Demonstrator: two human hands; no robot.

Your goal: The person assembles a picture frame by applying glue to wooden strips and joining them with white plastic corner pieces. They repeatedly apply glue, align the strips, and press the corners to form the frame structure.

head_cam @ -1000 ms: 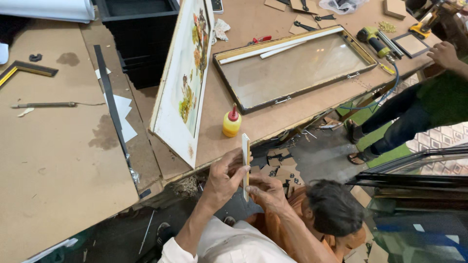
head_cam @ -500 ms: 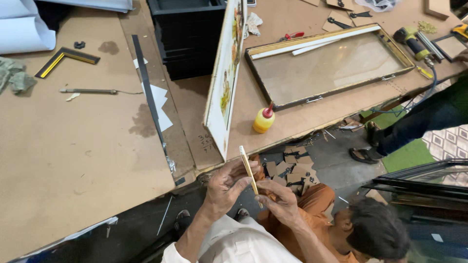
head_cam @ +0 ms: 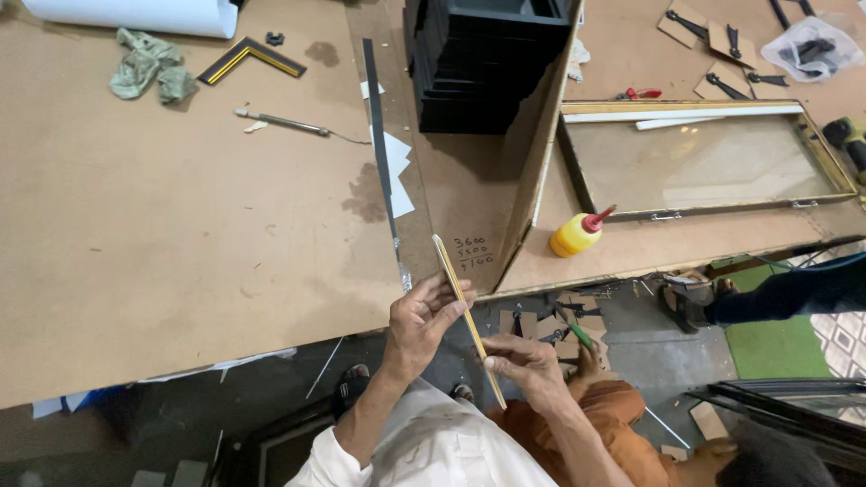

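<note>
A thin, pale wooden strip slants from the table edge down toward my lap. My left hand cups its middle from the left, fingers curled against it. My right hand pinches its lower end, with a small green-handled tool sticking out beside the fingers. Both hands hover over the gap between two brown tables. Another person in orange clothing crouches just below my hands.
A yellow glue bottle with a red nozzle lies on the right table. An upright board leans by a black stack of frames. A glass-fronted frame, a long metal ruler, a frame corner and a rag lie about.
The view has swung left and down, showing more of the left table. The strip now tilts more in my hands, with my right hand lower on it.
</note>
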